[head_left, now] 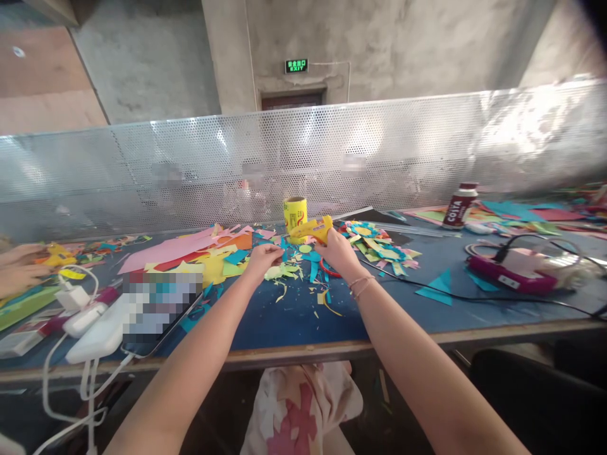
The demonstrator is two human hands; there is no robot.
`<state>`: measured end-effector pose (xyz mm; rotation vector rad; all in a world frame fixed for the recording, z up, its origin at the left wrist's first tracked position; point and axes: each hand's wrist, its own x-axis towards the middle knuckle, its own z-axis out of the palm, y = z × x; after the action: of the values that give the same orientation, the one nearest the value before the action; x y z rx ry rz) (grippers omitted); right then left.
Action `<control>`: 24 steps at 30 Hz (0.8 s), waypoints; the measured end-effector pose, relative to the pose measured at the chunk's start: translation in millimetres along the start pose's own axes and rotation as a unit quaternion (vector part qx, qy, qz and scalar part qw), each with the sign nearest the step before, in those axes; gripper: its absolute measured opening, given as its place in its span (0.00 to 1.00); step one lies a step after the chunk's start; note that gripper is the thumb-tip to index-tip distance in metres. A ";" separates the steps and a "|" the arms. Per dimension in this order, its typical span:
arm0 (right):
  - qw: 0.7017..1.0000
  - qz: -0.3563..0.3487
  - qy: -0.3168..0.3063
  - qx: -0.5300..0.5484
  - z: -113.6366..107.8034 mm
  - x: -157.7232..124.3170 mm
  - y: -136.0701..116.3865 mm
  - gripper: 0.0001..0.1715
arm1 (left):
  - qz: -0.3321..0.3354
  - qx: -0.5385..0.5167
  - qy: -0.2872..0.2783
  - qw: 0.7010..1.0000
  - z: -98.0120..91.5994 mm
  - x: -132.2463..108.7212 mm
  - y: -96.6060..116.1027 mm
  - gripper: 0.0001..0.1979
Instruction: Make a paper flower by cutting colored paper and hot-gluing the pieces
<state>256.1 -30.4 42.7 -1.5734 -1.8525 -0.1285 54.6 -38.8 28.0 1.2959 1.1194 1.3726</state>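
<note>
At the far left, another person's hand (19, 275) is near a yellow-orange tool (59, 255). In front of these, a white plug (72, 296) with a cable lies on the blue table (294, 325). Just to the right are a white power bank (105, 328) and a phone (161, 309) with a blurred screen, both close to the near edge. Beyond the phone spread a large pink sheet (164, 251) and yellow paper (213, 268).

Near the middle is the wearer's left hand (264, 259), its thumb and fingers bent to a narrow gap; whether they grip anything, one cannot tell. Small paper scraps (284, 272) lie beside and in front of it. Behind them a yellow roll (296, 212) stands upright.

The wearer's right hand (339, 251) holds a yellow glue gun (313, 230), which is in front of the roll, its nose to the left. A bracelet (361, 284) circles that wrist. Just right of this hand is a heap of many-coloured paper pieces (379, 243).

Farther right come a blue paper triangle (437, 288), a dark cable (455, 296), an upright, slightly leaning brown bottle (459, 207), and a purple power strip (509, 275) near the right end.
</note>
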 end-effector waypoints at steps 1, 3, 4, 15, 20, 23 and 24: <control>1.000 -0.001 0.000 0.000 -0.1 0.0 0.1 0.12 | 0.001 -0.001 -0.002 1.000 0.0 0.0 0.1 0.13; 1.000 -0.001 -0.002 0.000 -0.3 -0.2 0.0 0.12 | 0.003 -0.002 -0.005 1.000 -0.1 0.0 0.2 0.13; 1.000 0.001 -0.002 0.000 -0.3 -0.4 -0.1 0.12 | 0.003 -0.002 -0.005 1.000 -0.1 0.0 0.3 0.13; 0.998 0.055 -0.003 0.027 -7.7 -3.2 -5.8 0.21 | -0.019 -0.116 0.021 0.993 -1.7 0.1 6.5 0.12; 0.998 0.018 -0.015 0.057 -8.1 -4.7 -8.3 0.16 | -0.036 -0.159 0.079 0.984 -5.6 1.5 11.2 0.10; 0.998 -0.012 -0.019 0.051 -7.6 -6.2 -9.9 0.13 | -0.023 -0.162 0.095 0.982 -7.0 2.4 11.3 0.11; 0.998 -0.018 -0.018 0.049 -7.5 -6.5 -10.2 0.12 | -0.020 -0.162 0.097 0.982 -7.1 2.5 11.1 0.11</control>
<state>250.3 -42.1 48.4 -1.4850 -1.8857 -0.0254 47.0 -38.4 39.0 0.9157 0.9924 1.6003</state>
